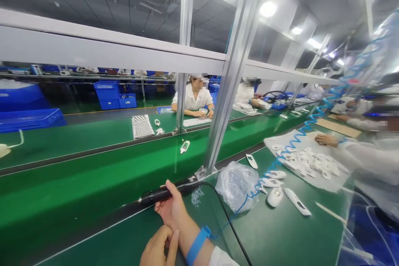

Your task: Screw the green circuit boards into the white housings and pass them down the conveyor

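On the green surface (280, 232), a black corded screwdriver (165, 192) lying across the palm of the right hand (171, 210), its fingers (159, 209) curled loosely around the handle. Left hand (157, 249) just beside the strapped wrist, fingers (173, 245) pressed together, any hold hidden. Further right, white plastic casings (276, 196) and a clear plastic bag (237, 187), apart from both hands.

Blue fabric antistatic wrist strap (197, 245) on one forearm, just above the hand (171, 210), with a thin blue lead (237, 212) running off it (turns into a coiled cord (293, 143) farther along). White sleeve (220, 257), thin-looking, ends partway up that forearm. Other hand (158, 247) bare too.
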A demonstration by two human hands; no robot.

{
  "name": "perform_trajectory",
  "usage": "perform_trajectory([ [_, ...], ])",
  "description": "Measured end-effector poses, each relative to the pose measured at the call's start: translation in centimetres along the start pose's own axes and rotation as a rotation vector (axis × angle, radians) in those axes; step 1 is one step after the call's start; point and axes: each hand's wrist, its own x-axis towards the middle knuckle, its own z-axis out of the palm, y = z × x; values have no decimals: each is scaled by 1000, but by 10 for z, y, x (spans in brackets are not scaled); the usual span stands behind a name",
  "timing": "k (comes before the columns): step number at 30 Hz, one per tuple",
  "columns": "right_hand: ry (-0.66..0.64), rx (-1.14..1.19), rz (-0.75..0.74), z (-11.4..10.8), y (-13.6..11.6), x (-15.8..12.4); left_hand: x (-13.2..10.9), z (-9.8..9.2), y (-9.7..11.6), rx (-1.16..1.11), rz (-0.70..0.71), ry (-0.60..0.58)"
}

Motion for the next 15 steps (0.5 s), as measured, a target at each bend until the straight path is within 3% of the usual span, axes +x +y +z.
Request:
perform_trajectory([
  [7,24,-13,30,5,-6,-7,-2,-6,25,81,7,109],
  [15,13,-57,21,5,-9,-11,-5,-10,29,78,-67,21],
])
